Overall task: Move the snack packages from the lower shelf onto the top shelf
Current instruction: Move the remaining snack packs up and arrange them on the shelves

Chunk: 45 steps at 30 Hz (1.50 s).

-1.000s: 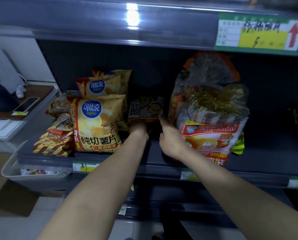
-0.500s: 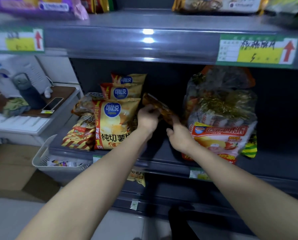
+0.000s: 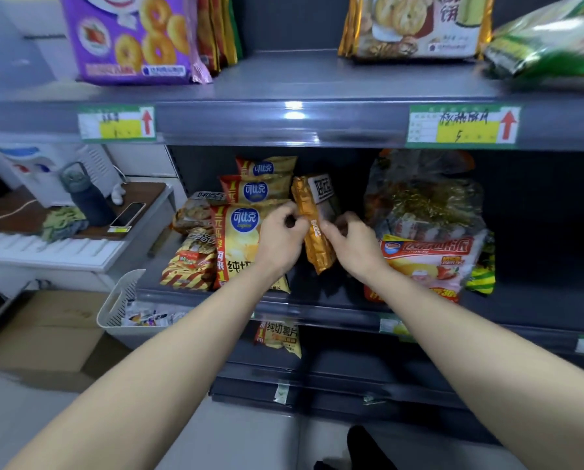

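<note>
Above our hands runs the grey metal top shelf (image 3: 317, 83), carrying a purple bag printed with golden rings (image 3: 131, 39) up to the left and a gold-edged biscuit bag (image 3: 416, 25) up to the right. Our hands work in front of the grey lower shelf (image 3: 334, 293). Just right of our right hand sits a large clear plastic sack stuffed with small wrapped snacks (image 3: 426, 212), with a pie bag leaning on its front. Left of our left hand stand yellow crisp bags with blue round logos (image 3: 246, 242). Below and left of our left forearm, a white slotted plastic basket (image 3: 121, 300) holds small sachets. Between us, our left hand (image 3: 278, 239) and right hand (image 3: 350, 242) both pinch the orange foil snack package (image 3: 312, 225), held upright, tilted slightly, off the shelf surface.
</note>
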### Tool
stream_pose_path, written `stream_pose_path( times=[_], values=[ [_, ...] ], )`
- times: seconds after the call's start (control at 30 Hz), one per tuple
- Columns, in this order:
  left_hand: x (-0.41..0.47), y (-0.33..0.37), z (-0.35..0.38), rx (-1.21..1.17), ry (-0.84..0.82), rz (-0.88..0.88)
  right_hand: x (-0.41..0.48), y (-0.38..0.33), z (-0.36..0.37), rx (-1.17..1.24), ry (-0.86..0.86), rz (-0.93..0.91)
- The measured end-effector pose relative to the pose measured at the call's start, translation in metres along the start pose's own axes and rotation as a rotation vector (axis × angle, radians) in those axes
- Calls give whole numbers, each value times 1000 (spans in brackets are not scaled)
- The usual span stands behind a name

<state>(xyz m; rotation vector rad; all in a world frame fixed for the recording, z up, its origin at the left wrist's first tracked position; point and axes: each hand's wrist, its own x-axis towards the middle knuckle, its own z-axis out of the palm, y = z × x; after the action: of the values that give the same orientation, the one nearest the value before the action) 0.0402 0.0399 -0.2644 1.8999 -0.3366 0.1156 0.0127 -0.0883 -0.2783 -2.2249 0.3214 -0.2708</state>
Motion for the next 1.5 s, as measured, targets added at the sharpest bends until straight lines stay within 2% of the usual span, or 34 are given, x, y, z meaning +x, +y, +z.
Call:
stream_pose_path(
  times=[0.2, 0.37, 0.53, 0.7, 0.93, 1.33, 1.5],
  values=[
    [-25, 12, -39, -68, -30, 1, -23, -12, 1, 193, -137, 111],
    [-51, 16, -68, -52, -16, 58, -49, -16, -1, 421, -90, 244],
    [-75, 5, -84, -88, 36, 59, -79, -13, 9, 495, -42, 274],
    [-100, -2, -87, -84, 46, 90, -105, -22, 19, 553, 115, 220],
    [-128, 12, -85, -248, 67, 35, -141, -47, 3, 391, 304, 157],
    [-111, 137, -89, -391, 112, 352, -153, -130, -83, 353, 617, -52],
    [-66, 196, -78, -412, 129, 433, -120, -166, -146, 359, 638, -130]
  ],
)
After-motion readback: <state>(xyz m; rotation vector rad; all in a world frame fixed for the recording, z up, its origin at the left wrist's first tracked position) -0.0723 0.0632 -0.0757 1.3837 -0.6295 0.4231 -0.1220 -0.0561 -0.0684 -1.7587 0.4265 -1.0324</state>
